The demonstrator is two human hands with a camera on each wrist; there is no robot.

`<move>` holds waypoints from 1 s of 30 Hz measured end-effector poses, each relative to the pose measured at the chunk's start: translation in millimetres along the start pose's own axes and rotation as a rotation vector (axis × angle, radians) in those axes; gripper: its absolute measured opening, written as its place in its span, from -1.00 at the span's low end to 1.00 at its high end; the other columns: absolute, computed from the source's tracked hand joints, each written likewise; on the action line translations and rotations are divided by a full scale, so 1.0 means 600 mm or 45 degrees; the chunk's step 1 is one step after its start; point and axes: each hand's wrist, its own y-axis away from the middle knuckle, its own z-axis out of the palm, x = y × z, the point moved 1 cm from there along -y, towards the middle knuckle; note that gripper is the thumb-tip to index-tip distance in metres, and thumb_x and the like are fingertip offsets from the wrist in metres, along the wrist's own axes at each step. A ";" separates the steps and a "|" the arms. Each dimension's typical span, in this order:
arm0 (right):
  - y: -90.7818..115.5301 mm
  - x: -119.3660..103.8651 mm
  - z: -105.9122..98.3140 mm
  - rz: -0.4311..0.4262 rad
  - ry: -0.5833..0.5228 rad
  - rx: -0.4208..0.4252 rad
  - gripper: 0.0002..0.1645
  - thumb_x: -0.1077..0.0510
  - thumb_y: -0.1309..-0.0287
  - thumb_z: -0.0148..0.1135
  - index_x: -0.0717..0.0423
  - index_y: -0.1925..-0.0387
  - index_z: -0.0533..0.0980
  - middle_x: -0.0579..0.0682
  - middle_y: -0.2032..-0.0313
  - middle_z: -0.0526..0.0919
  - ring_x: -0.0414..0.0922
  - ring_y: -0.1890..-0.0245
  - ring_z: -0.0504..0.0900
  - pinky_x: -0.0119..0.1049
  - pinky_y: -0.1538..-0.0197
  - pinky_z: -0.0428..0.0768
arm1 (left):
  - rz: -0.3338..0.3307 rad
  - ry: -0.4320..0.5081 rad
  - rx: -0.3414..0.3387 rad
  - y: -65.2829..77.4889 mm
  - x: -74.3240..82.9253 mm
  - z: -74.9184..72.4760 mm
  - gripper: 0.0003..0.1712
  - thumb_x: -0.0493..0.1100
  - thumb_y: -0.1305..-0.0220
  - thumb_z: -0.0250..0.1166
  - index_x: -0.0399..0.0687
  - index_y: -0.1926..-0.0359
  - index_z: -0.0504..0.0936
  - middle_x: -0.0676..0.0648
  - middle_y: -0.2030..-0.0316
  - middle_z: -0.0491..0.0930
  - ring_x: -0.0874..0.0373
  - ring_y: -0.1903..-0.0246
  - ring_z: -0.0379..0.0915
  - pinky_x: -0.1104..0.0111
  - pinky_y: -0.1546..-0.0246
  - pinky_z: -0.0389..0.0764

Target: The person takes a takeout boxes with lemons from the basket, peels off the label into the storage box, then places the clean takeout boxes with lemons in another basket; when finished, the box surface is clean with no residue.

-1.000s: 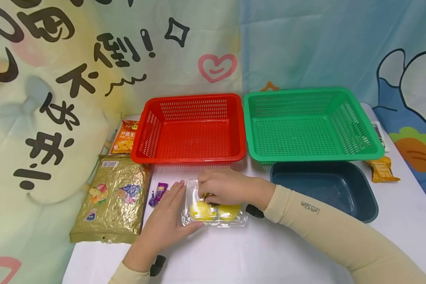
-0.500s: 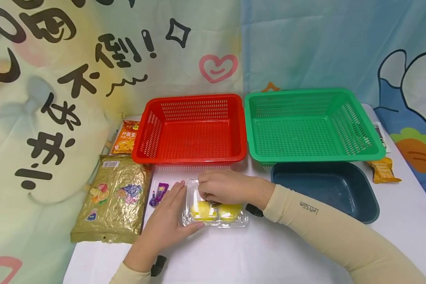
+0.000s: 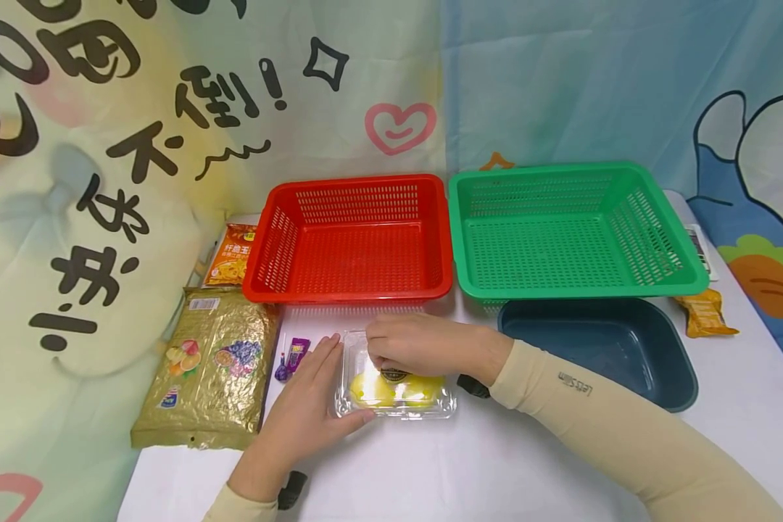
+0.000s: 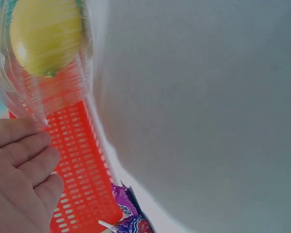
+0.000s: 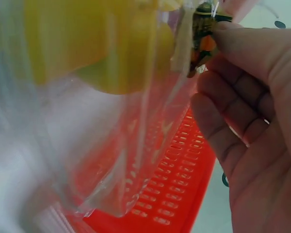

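Observation:
A clear plastic box with yellow lemons inside lies in front of the red basket. My left hand steadies it at its left side, fingers straight and thumb along the front edge. Over the lid, my right hand pinches at a dark label, partly covered by the fingers. In the right wrist view, the thumb lies on that label, which bears an orange fruit print. The left wrist view shows a lemon through the plastic, with my fingertips right at the box's edge.
Behind stand a red basket and a green basket. A dark blue tub is at the right, near an orange packet. To the left lie a gold bag, an orange snack bag and purple sweets.
My right hand has shifted slightly over the lid, so more of the dark label shows. The left hand and the box stay in place.

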 end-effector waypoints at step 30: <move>0.030 0.009 0.008 0.129 -0.162 0.022 -0.90 0.03 -0.46 0.27 -0.17 0.19 0.49 -0.26 0.24 0.49 -0.28 0.13 0.43 -0.50 0.08 0.56 | -0.034 0.012 -0.034 -0.001 0.000 0.000 0.36 0.55 -0.04 0.44 -0.23 -0.59 0.21 -0.17 -0.61 0.19 -0.12 -0.62 0.10 0.03 -0.60 0.23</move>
